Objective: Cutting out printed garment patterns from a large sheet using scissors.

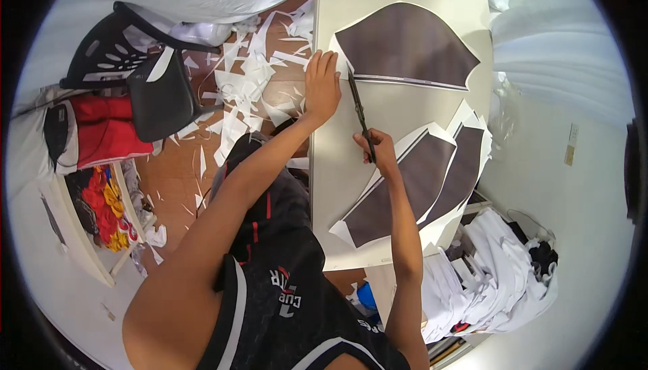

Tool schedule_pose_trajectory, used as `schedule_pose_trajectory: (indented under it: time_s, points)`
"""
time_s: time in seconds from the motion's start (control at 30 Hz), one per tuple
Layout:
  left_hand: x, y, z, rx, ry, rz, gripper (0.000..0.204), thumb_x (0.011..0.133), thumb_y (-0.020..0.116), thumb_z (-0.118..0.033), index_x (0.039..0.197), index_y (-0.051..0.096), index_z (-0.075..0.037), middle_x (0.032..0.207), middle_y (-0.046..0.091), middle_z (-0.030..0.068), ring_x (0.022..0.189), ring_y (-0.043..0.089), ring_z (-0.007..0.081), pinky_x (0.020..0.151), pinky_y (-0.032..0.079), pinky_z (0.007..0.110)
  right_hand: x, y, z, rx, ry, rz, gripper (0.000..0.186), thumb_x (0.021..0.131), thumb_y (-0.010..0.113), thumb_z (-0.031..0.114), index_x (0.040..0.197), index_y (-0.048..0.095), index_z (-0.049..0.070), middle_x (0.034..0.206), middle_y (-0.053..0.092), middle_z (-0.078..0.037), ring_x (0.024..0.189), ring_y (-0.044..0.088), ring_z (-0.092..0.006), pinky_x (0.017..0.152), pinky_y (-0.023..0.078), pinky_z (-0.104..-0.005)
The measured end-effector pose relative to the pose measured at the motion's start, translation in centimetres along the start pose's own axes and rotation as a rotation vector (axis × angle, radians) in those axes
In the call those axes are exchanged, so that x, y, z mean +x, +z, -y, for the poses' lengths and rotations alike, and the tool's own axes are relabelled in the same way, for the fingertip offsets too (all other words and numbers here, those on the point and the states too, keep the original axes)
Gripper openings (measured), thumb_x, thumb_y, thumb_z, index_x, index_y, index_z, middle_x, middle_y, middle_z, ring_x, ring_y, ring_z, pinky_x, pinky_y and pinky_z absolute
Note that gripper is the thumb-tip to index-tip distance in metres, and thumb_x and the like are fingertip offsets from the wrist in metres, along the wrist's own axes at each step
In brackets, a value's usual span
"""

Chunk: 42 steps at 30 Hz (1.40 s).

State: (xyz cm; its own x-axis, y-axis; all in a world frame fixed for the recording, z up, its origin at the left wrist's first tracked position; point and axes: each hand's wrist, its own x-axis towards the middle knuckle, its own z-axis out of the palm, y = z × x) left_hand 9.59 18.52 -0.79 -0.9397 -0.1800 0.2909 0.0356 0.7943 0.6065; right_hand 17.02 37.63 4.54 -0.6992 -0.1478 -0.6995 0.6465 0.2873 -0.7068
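Dark, smooth-looking panel [408, 46], curved on top w/ thin white margins, is lying flat at table's [405, 107] far end. R hand [379, 150] is curling round black scissors [358, 103], tips at panel's L corner. L hand [322, 86] is lying flat nearby, fingers extended, gripping nothing. Jagged white scraps [246, 76] are littering brown floor [175, 182].

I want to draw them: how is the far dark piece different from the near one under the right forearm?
The far piece lies nearly straight across the table; the near piece slants. The far piece has scissors at its corner; the near piece lies partly under the right forearm. Both are dark, with white edges, and lie flat.
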Motion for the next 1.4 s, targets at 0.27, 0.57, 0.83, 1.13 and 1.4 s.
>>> schedule_pose_trajectory:
  time_s: [0.27,0.57,0.83,1.13,1.4]
  points:
    - [-0.1,0.2,0.7,-0.204,-0.001,0.012,0.046,0.090,0.057,-0.002,0.135,0.050,0.001,0.138,0.046,0.0158,0.137,0.034,0.0377,0.113,0.030,0.046,1.5,-1.6,1.1,-0.065,-0.012,0.069,0.043,0.082,0.081,0.038,0.068,0.055,0.007,0.053,0.048,0.002,0.043,0.047,-0.0073,0.041,0.040,-0.0242]
    - [-0.4,0.4,1.1,-0.214,0.000,0.034,0.047,0.090,0.056,-0.001,0.137,0.049,0.001,0.138,0.046,0.0163,0.137,0.034,0.0388,0.113,0.031,0.046,3.2,-2.2,1.8,-0.155,-0.044,0.100,0.045,0.083,0.079,0.041,0.067,0.054,0.008,0.052,0.048,0.002,0.044,0.048,-0.0074,0.041,0.038,-0.0241]
    - [-0.3,0.2,0.9,-0.237,0.003,0.051,0.048,0.090,0.054,0.003,0.138,0.048,0.001,0.139,0.045,0.0163,0.137,0.034,0.0392,0.113,0.031,0.047,4.5,-1.5,3.8,-0.155,-0.033,0.085,0.046,0.082,0.080,0.040,0.066,0.052,0.008,0.052,0.047,0.002,0.043,0.047,-0.0075,0.041,0.038,-0.0238]
    - [-0.1,0.2,1.4,-0.272,0.008,0.041,0.050,0.088,0.053,0.005,0.137,0.048,0.000,0.139,0.045,0.0158,0.139,0.032,0.0384,0.113,0.030,0.047,6.0,-0.4,5.8,-0.153,-0.035,0.081,0.044,0.082,0.081,0.039,0.065,0.053,0.009,0.053,0.048,0.002,0.044,0.049,-0.0074,0.042,0.040,-0.0234]
    - [-0.4,0.1,1.9,-0.352,0.051,0.046,0.051,0.082,0.051,0.007,0.132,0.052,-0.001,0.138,0.045,0.0163,0.138,0.034,0.0370,0.113,0.030,0.048,5.2,1.2,7.3,-0.163,-0.052,-0.029,0.049,0.077,0.085,0.041,0.061,0.056,0.005,0.052,0.051,-0.001,0.043,0.051,-0.0091,0.041,0.042,-0.0253]
